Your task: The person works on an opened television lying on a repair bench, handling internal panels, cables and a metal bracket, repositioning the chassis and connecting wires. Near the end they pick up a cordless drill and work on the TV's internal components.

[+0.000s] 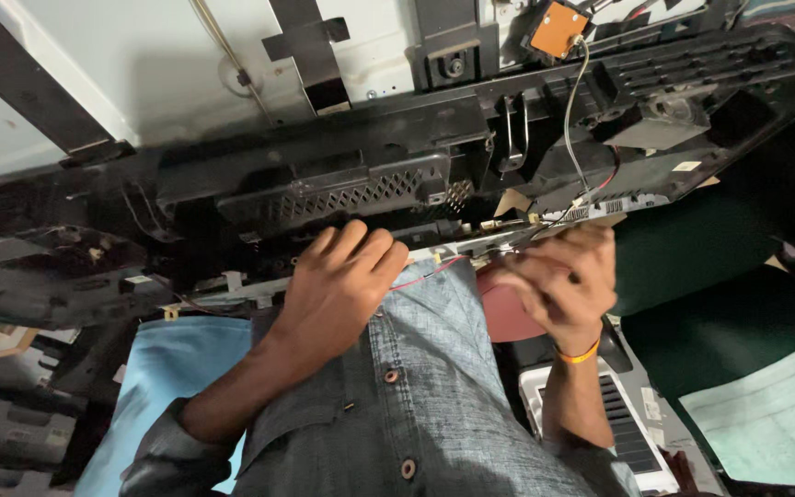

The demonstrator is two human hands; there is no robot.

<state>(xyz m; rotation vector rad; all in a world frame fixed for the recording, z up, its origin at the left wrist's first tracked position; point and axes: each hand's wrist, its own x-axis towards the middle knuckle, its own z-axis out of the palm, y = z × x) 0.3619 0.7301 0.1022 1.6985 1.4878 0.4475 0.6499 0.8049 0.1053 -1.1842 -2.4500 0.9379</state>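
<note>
Close in, two hands work at the edge of a black plastic appliance back panel (351, 175).
Lowest right lies a pale green paper sheet (770, 414); the left hand (338, 285) rests curled on the panel edge at centre, the right hand (563, 285) pinches thin red and black wires (434, 271), a small white label (687, 167) upper right, an orange square board (558, 28) at top.

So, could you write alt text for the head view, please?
Two bare hands work at the lower edge of a black plastic back cover: the left hand rests on it, the right hand pinches thin wires. A denim shirt fills the foreground.
</note>
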